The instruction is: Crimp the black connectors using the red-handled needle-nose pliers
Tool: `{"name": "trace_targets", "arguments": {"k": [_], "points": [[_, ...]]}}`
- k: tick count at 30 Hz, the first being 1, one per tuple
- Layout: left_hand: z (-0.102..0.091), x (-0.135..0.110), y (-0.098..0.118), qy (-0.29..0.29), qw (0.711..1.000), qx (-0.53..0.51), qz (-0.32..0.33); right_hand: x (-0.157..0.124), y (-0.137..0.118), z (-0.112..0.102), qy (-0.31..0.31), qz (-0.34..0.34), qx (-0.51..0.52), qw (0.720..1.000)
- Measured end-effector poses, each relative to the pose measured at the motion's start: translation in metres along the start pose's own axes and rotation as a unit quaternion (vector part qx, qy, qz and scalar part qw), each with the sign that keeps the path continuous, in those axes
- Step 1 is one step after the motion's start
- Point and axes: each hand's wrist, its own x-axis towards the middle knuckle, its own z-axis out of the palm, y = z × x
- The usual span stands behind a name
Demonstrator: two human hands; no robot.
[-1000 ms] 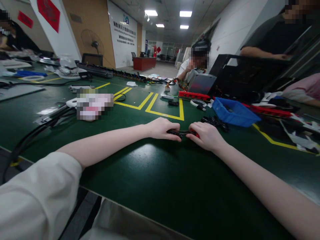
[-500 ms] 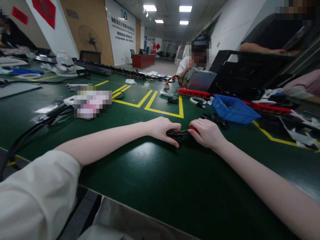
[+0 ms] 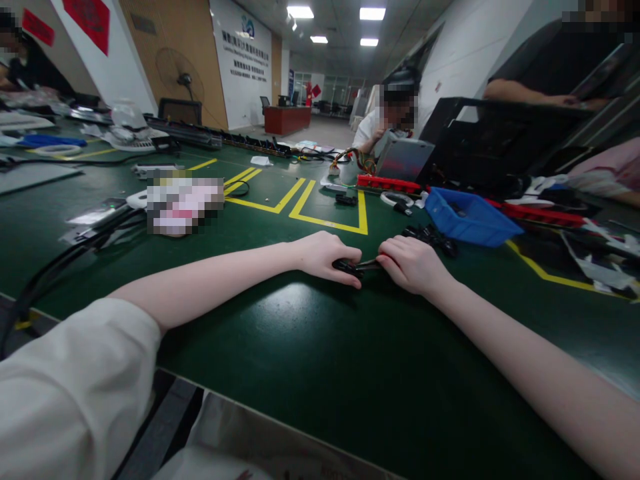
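Head view: left hand (image 3: 323,257) holds the black piece (image 3: 347,268) between thumb and curled fingers; cable or plug, can't tell. Right hand (image 3: 413,262) is clamped on the tool (image 3: 370,265), metal end pointing at the piece; contact unclear. All of it sits around mid tabletop (image 3: 300,380), well in from the near edge. Change vs half a second back: left thumb has come up nearer the piece, and the red by the right fingertips is mostly covered. Reads like a re-grip, so work on the piece seems ongoing. Outward: black cables (image 3: 435,241) just beyond the right hand, blue bin (image 3: 475,230) beside them toward the right edge, yellow tape (image 3: 330,228) past the hands, red strip (image 3: 387,183) farther toward the far edge.
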Motion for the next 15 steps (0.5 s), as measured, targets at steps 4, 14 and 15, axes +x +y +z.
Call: {"name": "trace_targets", "arguments": {"k": [4,14,15], "points": [[0.0003,0.0002,-0.0011,-0.008,1.0,0.002,0.002,0.0008,0.0011,0.0016,-0.011,0.0,0.0,1.0],[-0.0009,0.0008,-0.0006,-0.013,1.0,-0.017,-0.003,0.002,0.0018,0.0025,-0.018,0.012,0.008,1.0],[-0.0013,0.0009,-0.0005,-0.015,1.0,-0.02,-0.005,0.002,0.0017,0.0025,-0.017,0.014,0.01,1.0]]}}
